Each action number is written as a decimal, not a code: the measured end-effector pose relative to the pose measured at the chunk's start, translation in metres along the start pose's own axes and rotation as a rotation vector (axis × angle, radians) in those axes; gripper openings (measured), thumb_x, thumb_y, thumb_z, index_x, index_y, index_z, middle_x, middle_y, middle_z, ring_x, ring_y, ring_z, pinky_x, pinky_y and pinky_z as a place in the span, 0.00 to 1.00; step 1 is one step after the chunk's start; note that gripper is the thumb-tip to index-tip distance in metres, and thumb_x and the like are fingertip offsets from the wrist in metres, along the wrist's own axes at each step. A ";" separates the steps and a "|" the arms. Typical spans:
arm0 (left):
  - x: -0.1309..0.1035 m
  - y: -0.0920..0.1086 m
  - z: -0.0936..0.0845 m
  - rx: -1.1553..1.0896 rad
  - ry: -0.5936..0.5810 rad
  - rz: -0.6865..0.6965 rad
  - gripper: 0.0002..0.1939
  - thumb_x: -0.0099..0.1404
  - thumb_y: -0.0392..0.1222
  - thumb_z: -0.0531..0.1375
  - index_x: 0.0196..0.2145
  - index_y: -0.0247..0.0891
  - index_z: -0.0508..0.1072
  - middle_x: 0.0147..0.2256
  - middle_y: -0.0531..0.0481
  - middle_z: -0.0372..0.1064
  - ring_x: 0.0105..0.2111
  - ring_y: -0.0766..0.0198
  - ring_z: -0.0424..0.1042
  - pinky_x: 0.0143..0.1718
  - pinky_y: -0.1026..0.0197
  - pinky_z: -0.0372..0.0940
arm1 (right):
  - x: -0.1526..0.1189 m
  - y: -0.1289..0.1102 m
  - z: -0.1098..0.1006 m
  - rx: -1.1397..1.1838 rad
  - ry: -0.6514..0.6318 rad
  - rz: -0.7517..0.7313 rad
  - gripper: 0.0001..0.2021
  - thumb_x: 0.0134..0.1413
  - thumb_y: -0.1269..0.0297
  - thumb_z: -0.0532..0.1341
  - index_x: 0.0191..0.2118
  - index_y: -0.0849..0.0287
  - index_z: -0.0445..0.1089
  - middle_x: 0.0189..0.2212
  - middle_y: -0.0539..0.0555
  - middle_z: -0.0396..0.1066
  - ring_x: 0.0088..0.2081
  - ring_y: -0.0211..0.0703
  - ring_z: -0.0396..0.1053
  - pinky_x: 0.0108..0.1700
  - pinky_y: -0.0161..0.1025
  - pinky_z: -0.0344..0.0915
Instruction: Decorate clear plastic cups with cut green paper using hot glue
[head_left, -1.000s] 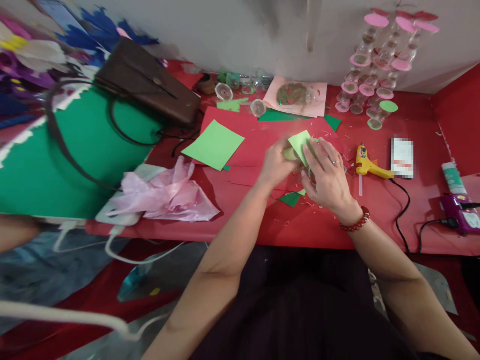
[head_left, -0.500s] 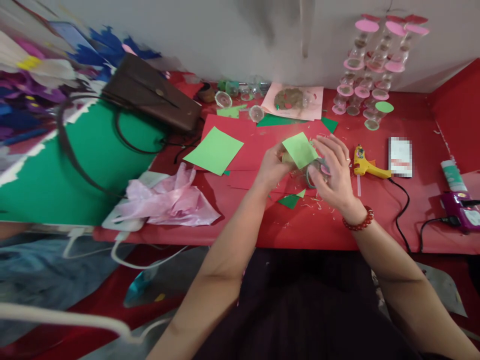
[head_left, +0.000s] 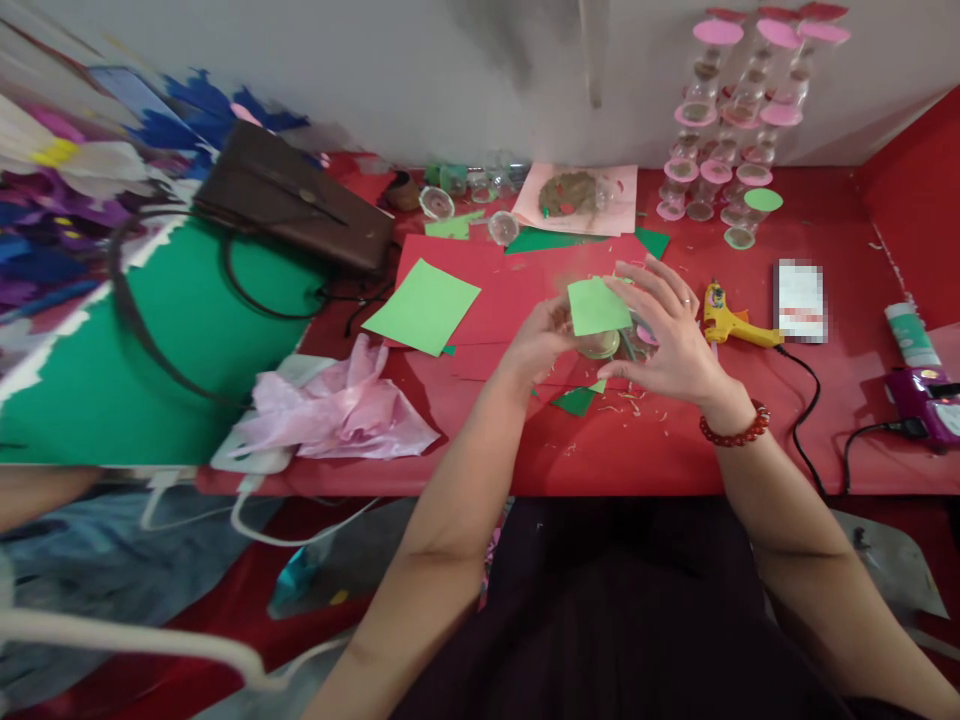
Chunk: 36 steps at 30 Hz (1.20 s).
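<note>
A small light green paper square (head_left: 598,307) stands between my hands above red sheets (head_left: 495,290). My left hand (head_left: 541,338) is closed at its left edge, behind it; what exactly the fingertips grip is partly hidden. Around its right side my right hand (head_left: 664,330) is spread, fingers apart, the fingertips close to the square's top corner. Under the paper, between the hands, sits a clear plastic cup piece (head_left: 600,345) with a round rim. Green scraps (head_left: 576,401) and shavings lie in front of the hands.
A larger light green square (head_left: 424,305) lies left, beside crumpled pink plastic (head_left: 352,405). To the right are a yellow glue gun (head_left: 739,325) with its cord and a white box (head_left: 799,300). Stacked clear cups (head_left: 712,125) stand at the back right, and a brown bag (head_left: 296,200) back left.
The small green square has turned, and more of the cup rim shows below it. My right hand has opened wider and moved slightly right. The camera view has shifted a little.
</note>
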<state>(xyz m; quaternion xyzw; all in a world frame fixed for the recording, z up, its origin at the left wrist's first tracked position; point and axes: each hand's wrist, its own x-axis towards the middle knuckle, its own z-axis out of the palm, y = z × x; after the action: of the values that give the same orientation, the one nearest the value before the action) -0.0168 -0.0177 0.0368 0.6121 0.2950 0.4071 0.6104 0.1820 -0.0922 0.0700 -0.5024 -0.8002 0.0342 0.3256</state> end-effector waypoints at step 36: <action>-0.007 0.008 0.000 -0.003 -0.091 0.091 0.40 0.50 0.64 0.76 0.57 0.56 0.69 0.43 0.50 0.74 0.38 0.58 0.76 0.38 0.55 0.73 | -0.001 0.016 0.009 0.014 0.357 -0.148 0.13 0.71 0.56 0.59 0.42 0.37 0.82 0.39 0.44 0.84 0.50 0.51 0.75 0.59 0.61 0.63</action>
<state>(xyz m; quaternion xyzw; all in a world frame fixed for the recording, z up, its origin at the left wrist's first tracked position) -0.0214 -0.0238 0.0440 0.6419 0.2381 0.4067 0.6049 0.1898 -0.0827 0.0568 -0.4381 -0.7641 -0.0739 0.4677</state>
